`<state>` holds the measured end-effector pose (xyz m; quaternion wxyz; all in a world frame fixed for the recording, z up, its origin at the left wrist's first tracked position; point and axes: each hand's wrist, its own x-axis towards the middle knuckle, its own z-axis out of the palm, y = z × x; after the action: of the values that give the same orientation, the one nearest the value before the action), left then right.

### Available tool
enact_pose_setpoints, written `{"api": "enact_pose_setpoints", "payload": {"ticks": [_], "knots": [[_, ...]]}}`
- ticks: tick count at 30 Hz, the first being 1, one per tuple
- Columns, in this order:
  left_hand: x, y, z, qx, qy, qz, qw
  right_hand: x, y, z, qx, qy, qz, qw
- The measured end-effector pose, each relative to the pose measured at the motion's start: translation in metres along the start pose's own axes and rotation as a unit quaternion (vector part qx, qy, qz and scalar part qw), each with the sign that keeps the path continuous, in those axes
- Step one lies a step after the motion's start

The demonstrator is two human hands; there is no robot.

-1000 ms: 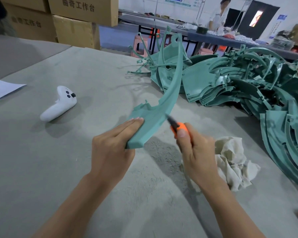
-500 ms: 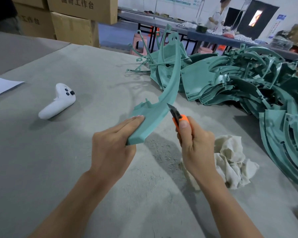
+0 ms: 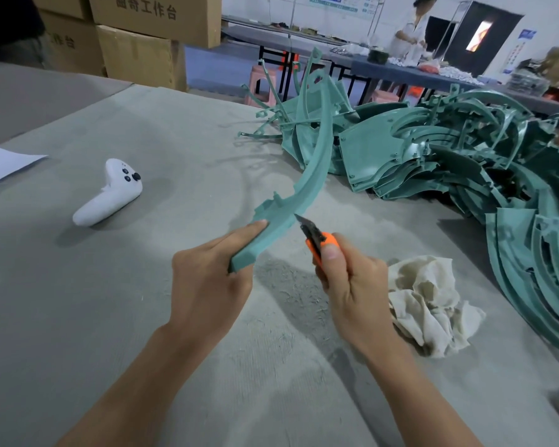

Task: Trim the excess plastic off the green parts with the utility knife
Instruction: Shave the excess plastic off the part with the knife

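My left hand (image 3: 207,285) grips the near end of a curved green part (image 3: 307,185), raised over the grey table (image 3: 78,317) and arcing toward the far-right pile of green parts (image 3: 465,150). My right hand (image 3: 352,285) clutches the orange utility knife (image 3: 317,241), blade tip just beside the part's right edge. A crumpled rag (image 3: 426,304) lies right of it.

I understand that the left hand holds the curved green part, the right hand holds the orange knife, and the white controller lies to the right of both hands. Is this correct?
Not quite. In the head view the white controller lies to the left of both hands. The rest stands: the left hand holds the curved green part, the right hand the orange knife.
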<state>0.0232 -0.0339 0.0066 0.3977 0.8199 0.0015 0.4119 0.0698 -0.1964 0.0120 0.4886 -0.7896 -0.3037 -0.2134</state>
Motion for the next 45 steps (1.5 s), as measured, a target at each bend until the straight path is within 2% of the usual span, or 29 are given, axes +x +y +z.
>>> {"api": "enact_pose_setpoints", "payload": {"ticks": [5,10,14,19,22,28,33,35,39,42,45], "knots": [[-0.005,0.003,0.006,-0.016,0.004,0.018,1.000,0.016,0.006,-0.010,-0.001,0.071,0.052,0.996],[-0.002,-0.002,0.003,0.000,0.019,-0.010,1.000,-0.001,-0.006,0.001,-0.012,0.008,-0.018,1.000],[-0.002,0.000,0.003,0.010,0.023,-0.006,1.000,-0.005,-0.008,0.002,-0.010,-0.008,-0.052,0.999],[-0.003,0.003,0.005,0.014,0.010,-0.015,1.000,0.005,-0.004,0.005,0.018,0.083,0.033,0.996],[-0.002,0.009,0.004,0.026,0.022,-0.003,0.999,0.004,-0.006,0.009,-0.010,0.063,0.040,0.997],[0.002,0.013,0.001,0.028,0.033,-0.020,0.999,-0.007,-0.016,0.017,0.016,0.006,-0.014,1.000],[0.002,0.017,0.000,0.044,0.027,-0.002,0.999,0.007,-0.011,0.011,0.031,0.075,0.082,0.993],[0.001,0.017,0.001,0.043,0.031,0.002,0.999,0.004,-0.015,0.013,0.032,0.055,0.090,0.994],[0.001,0.012,0.002,0.013,0.057,-0.046,0.997,-0.009,-0.027,0.023,0.042,-0.015,0.029,0.999],[0.002,0.013,0.000,0.031,0.050,-0.029,0.998,-0.001,-0.025,0.017,0.055,0.021,0.038,0.998],[0.000,0.013,0.002,0.038,0.032,-0.014,0.999,0.005,-0.019,0.010,0.019,0.061,0.071,0.995]]}}
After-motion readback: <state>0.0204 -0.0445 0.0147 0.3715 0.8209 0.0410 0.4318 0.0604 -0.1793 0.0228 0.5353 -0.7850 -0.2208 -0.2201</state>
